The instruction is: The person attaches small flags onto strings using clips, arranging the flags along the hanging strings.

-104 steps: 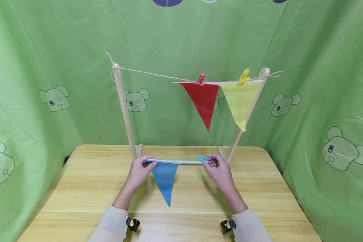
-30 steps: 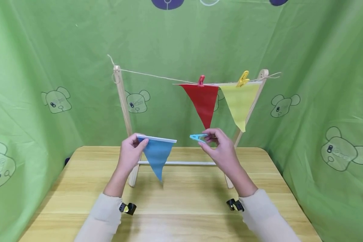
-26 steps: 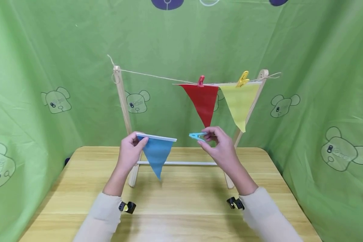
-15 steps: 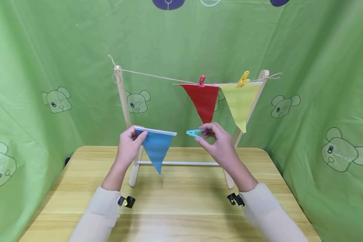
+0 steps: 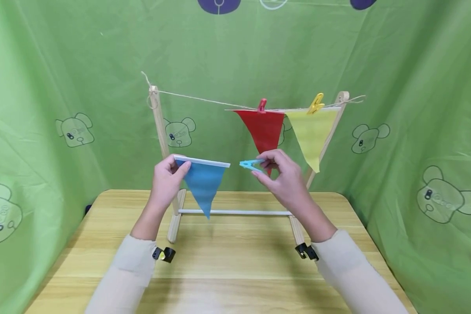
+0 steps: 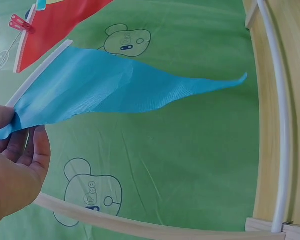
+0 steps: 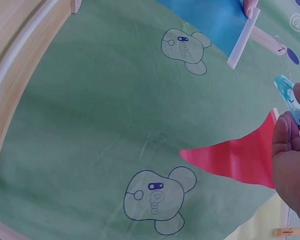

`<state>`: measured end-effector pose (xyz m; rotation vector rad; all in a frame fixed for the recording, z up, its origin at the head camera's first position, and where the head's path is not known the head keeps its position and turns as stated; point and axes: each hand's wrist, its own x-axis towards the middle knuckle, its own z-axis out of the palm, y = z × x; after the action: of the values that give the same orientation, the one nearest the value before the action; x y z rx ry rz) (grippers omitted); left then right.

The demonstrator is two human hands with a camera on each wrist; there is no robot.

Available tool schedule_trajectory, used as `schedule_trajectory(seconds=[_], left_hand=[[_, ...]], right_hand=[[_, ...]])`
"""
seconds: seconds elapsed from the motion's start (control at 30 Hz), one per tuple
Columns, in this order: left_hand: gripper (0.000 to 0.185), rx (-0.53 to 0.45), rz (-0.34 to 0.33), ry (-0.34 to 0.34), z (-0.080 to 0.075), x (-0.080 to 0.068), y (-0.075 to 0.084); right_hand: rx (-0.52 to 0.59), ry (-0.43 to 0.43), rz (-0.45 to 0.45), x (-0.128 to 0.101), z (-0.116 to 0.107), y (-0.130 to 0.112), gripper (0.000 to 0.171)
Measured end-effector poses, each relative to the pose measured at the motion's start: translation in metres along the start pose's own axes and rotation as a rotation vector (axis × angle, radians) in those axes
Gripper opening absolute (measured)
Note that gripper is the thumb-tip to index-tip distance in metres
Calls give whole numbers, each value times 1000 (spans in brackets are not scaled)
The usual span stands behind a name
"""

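Note:
A blue triangular pennant (image 5: 204, 183) with a white top edge hangs point down from my left hand (image 5: 166, 181), which pinches its upper left corner between thumb and fingers. Across from it, my right hand (image 5: 282, 174) pinches a light blue clothespin (image 5: 251, 164) by its handles, its nose toward the pennant's free corner with a small gap between. Above both hands runs a twine line (image 5: 200, 97). On it a red pennant (image 5: 264, 128) hangs under a red clothespin (image 5: 261, 105), its tip partly behind my right hand. A yellow pennant (image 5: 312, 135) hangs from a yellow clothespin (image 5: 316, 104).
Two wooden posts, a left post (image 5: 159, 122) and a right post (image 5: 339, 107), hold the line's ends. A white rod (image 5: 243, 212) joins them low down, above the wooden table (image 5: 235, 261). Green printed cloth (image 5: 114, 52) surrounds everything.
Both hands have risen from near the rod toward the line, the left carrying the blue pennant and the right the light blue clothespin. The hanging pennants have stayed in place.

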<state>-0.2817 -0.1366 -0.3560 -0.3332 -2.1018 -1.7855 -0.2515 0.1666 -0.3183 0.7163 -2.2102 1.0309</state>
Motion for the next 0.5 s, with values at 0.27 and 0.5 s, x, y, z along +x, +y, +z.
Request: schedule_trajectory(seconds=[0.27,0.5], left_hand=[[21,-54,6,21,1,5,7],[21,-94,52,61,4,14,16]], right_hand=[[-3,-3,-39,8,0,-8,36],[8,-2,-69,20,-2,-17,38]])
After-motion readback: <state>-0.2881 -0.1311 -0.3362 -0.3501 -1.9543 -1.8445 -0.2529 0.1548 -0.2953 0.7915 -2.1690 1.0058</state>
